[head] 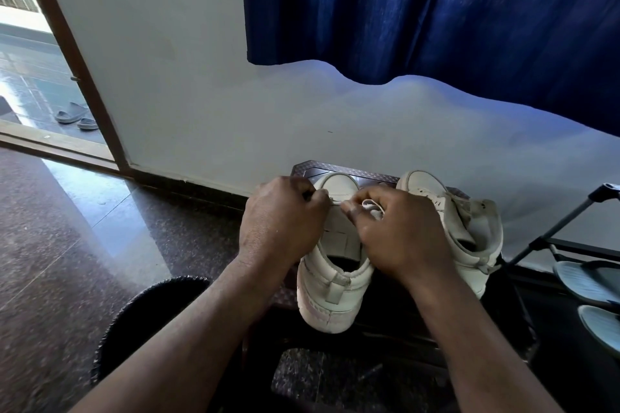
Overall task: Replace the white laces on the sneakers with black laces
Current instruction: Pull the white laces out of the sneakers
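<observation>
**Left hand point(283, 221) and right hand point(399, 238) pinch a flat white fabric lace point(370, 205) over a white leather high-top sneaker point(335, 292)**

The white leather high-top sneaker stands toe to the wall near the left edge of a dark rubber mat with a diamond pattern point(303, 168). The flat white fabric lace crosses the front end of its eyelet rows. The left hand has its fingers curled, and its thumb and forefinger nip the lace at the shoe's left side. The right hand pinches the same lace and holds a bunched loop of it under its curled fingers. The two hands cover most of the eyelets, so how far the lace is threaded cannot be told.

A second white leather sneaker point(469, 225) stands just beside the first, toward the mat's right edge; whether it carries a lace is hard to make out. A white wall point(201, 94) rises behind the mat, and a dark blue curtain point(436, 10) hangs above.

To the right, a black metal rack point(553, 228) bears pale blue-grey slippers point(583, 280), cut off by the frame. At lower left a round black textured object point(151, 305) is partly hidden by the left forearm. Through the open doorway at upper left lies a pair of grey slippers point(75, 116).
</observation>
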`<state>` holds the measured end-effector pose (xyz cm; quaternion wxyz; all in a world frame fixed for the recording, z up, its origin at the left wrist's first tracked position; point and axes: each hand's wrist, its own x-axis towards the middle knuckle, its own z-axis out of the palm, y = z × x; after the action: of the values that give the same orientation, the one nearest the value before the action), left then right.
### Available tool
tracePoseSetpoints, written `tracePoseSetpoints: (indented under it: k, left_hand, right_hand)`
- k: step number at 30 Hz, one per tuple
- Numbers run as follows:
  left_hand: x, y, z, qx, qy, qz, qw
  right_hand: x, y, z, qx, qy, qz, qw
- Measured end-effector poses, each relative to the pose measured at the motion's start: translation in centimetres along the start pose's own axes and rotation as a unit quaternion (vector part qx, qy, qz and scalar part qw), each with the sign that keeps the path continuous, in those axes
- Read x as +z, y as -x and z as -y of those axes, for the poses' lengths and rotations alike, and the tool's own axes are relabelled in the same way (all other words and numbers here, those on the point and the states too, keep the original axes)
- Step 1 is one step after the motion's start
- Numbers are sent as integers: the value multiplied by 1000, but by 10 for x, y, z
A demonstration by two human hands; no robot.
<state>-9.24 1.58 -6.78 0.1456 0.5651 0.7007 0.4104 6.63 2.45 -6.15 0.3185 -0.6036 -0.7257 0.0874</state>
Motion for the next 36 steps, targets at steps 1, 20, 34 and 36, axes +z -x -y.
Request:
tracePoseSetpoints:
  k: [1, 20, 34, 36]
  left_hand:
    - [0, 0, 0, 1, -1, 0, 1000]
    - [0, 0, -1, -3, -5, 1, 1000]
    - [1, -1, -1, 9, -22, -2, 1000]
    - [1, -1, -1, 9, -22, 0, 1000]
  right_hand:
    - [2, -1, -3, -15, -4, -13, 1000]
    - [-5, 1, -1, -12, -49, -46, 998]
    - [-14, -7, 2, 148, -569, -124, 799]
    - [-15, -4, 6, 140, -566, -97, 807]
